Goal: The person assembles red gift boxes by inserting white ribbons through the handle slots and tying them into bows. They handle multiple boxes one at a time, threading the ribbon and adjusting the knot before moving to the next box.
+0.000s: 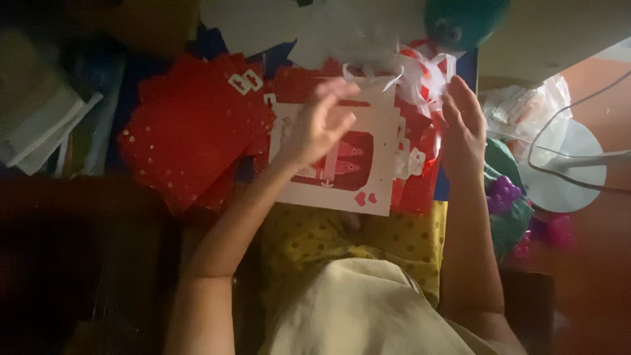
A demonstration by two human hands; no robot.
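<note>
My left hand point(319, 125) hovers with fingers apart over a white card point(368, 184) that has a red cut-out picture and small red hearts. It touches or nearly touches the card's upper left part. My right hand point(463, 128) stands edge-on at the card's right side, fingers straight, beside red and white paper pieces point(414, 161). Neither hand visibly grips anything. The card lies on my lap over yellow dotted fabric point(394, 240).
A stack of red sheets with gold dots point(190, 131) lies to the left. White ribbon curls point(394, 66) and a teal round object point(463, 20) sit above. A white fan base with cable point(568, 174), purple items point(505, 192) and a plastic bag point(526, 105) lie at right.
</note>
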